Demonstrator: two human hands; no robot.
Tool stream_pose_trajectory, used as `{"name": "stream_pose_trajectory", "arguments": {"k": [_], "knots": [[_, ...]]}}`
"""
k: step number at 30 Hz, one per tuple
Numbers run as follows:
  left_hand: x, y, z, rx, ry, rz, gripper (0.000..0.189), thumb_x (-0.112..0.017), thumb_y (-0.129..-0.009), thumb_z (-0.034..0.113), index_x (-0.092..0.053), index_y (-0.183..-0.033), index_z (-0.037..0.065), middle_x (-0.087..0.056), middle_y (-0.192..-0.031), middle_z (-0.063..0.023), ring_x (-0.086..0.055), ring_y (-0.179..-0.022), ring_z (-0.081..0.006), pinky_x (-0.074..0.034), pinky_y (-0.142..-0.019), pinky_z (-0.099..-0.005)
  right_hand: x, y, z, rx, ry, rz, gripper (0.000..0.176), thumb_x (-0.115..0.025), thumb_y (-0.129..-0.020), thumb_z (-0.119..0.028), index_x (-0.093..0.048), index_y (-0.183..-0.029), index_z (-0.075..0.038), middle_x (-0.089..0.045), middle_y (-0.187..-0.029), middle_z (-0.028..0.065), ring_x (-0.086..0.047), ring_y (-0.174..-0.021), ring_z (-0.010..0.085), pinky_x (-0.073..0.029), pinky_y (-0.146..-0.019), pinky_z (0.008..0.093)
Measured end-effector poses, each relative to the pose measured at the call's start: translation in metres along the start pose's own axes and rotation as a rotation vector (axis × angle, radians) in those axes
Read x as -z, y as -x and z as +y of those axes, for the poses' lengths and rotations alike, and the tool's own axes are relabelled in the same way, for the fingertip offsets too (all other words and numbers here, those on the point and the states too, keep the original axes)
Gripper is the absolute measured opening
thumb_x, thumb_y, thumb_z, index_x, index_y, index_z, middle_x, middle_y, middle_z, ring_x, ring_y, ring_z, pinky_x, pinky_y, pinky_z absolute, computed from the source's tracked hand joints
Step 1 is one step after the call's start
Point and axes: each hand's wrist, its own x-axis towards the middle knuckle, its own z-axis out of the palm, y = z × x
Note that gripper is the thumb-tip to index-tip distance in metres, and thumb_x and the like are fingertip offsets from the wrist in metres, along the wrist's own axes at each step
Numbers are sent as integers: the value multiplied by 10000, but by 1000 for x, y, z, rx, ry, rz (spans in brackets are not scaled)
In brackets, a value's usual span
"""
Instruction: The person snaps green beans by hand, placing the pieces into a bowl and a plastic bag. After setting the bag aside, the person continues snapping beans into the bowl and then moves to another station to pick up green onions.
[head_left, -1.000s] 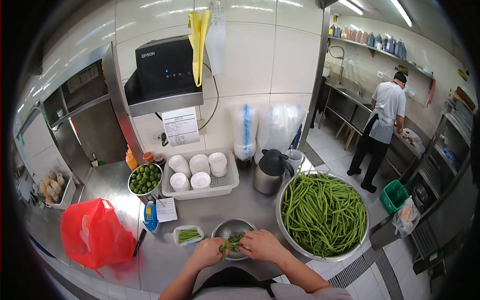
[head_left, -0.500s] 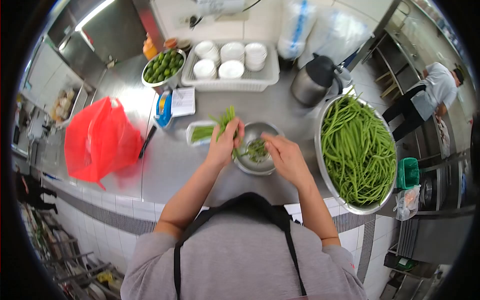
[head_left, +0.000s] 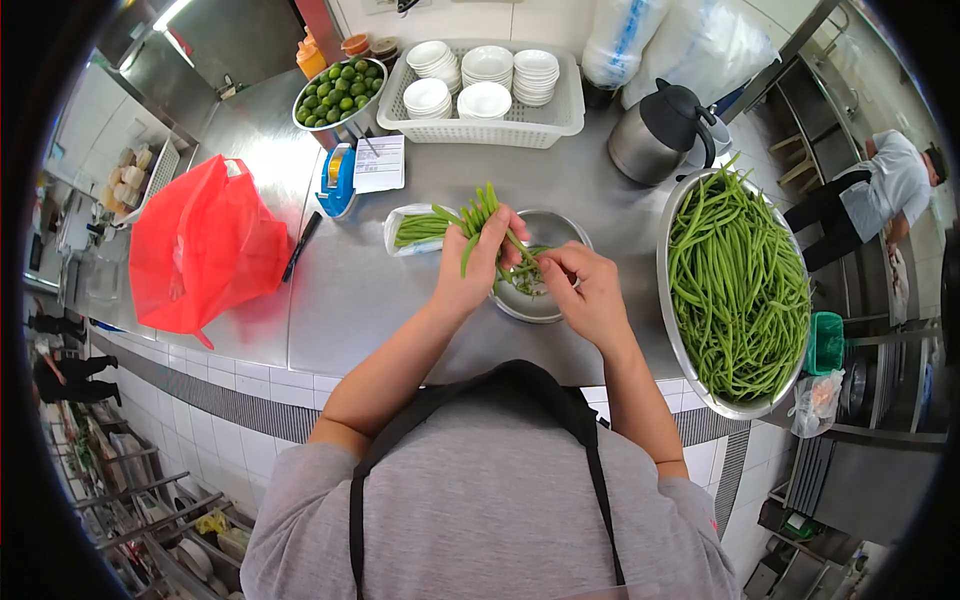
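Observation:
A bunch of green beans [head_left: 479, 213] is gripped in my left hand [head_left: 468, 268], their tips fanning out above the fingers. My right hand [head_left: 590, 295] has thumb and fingertips pinched at the end of a green bean reaching across from the bunch. Both hands are over a small metal bowl [head_left: 563, 229], which has short bean trimmings [head_left: 527, 279] in it. Left of the hands, a small white tray [head_left: 394, 229] contains a row of green beans. To the right, a large metal bowl [head_left: 668, 305] is heaped with long green beans [head_left: 740, 285].
Behind are a white basket [head_left: 500, 132] of stacked dishes, a bowl of green citrus fruit [head_left: 338, 95] and a thermal jug [head_left: 645, 140]. A tape dispenser [head_left: 337, 180], black knife-like tool [head_left: 300, 247] and red bag [head_left: 205, 250] lie left. Another person [head_left: 875, 190] stands far right.
My right hand has come closer to my left and now pinches a bean end from the bunch. The camera view has shifted, so the counter things appear higher and farther right.

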Motion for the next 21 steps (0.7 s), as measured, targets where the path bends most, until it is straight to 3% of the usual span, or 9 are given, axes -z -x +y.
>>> {"name": "stream_pose_trajectory", "arguments": {"k": [2,6,11,13,17,20,21], "knots": [[0,2,0,23,2,-24,312,-450,-932,269,-576,-813,10,-527,-633,-9,-441,-532,-52,-349,-481,-199,-4,-2,-5,90,-47,81,75,-623,-764,-67,-623,-823,-22,-560,-706,93,-546,-553,168,-437,-515,272],[-4,5,-4,66,62,-50,280,-495,-917,255,-599,-894,-4,-520,-617,-4,-445,-536,-54,-355,-491,-200,-6,-1,-6,54,-102,86,90,-635,-756,-64,-620,-831,-15,-561,-714,93,-553,-570,171,-438,-523,282],[0,9,-4,94,79,-58,223,-551,-888,206,-607,-927,-7,-514,-650,0,-441,-557,-48,-349,-491,-200,-3,-1,1,171,21,135,41,-625,-770,-43,-629,-794,-11,-572,-696,82,-562,-602,180,-441,-542,279],[2,9,-7,272,414,19,213,-567,-876,187,-594,-959,-8,-517,-718,-4,-452,-606,-49,-339,-488,-193,-6,0,0,165,-60,182,36,-617,-776,-39,-632,-786,-8,-578,-694,83,-563,-622,173,-441,-561,271],[5,10,-11,343,606,61,196,-557,-876,165,-576,-965,-8,-508,-775,-8,-459,-657,-65,-340,-477,-198,-5,7,10,136,-346,354,51,-609,-785,-34,-634,-814,1,-604,-753,81,-564,-695,148,-442,-627,249],[28,0,-15,227,665,169,184,-559,-868,156,-565,-957,-4,-534,-817,-28,-504,-703,-97,-416,-536,-226,15,6,7,117,-328,395,73,-611,-782,-27,-629,-846,3,-616,-831,85,-563,-738,145,-444,-660,252],[26,-1,-6,241,631,143,194,-545,-872,160,-563,-971,-6,-562,-847,-44,-537,-752,-125,-436,-579,-252,20,4,11,145,-103,236,96,-617,-774,-25,-624,-866,-1,-617,-869,89,-575,-732,172,-456,-671,263]]}}
